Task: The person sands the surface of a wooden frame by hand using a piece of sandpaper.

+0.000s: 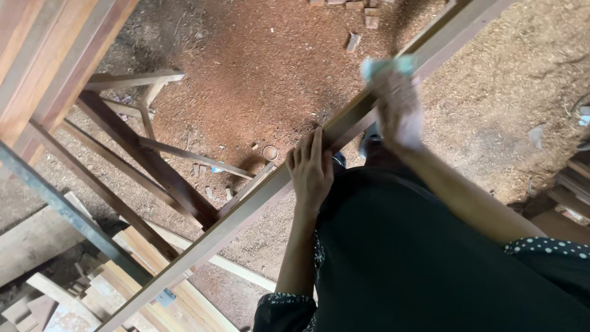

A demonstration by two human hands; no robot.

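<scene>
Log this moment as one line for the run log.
left hand: flat on long wooden bar | right hand: blurred, pressing pale blue-green pad on bar | floor: sawdust

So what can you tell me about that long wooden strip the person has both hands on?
The long wooden strip is a narrow, squared length of brownish timber that runs slantwise from lower left to upper right above a sawdust-covered floor. Its top face looks smooth and pale. The left hand lies flat on it near the middle. The right hand, blurred, presses a light blue-green pad onto it further up. How its ends are supported cannot be seen.
</scene>
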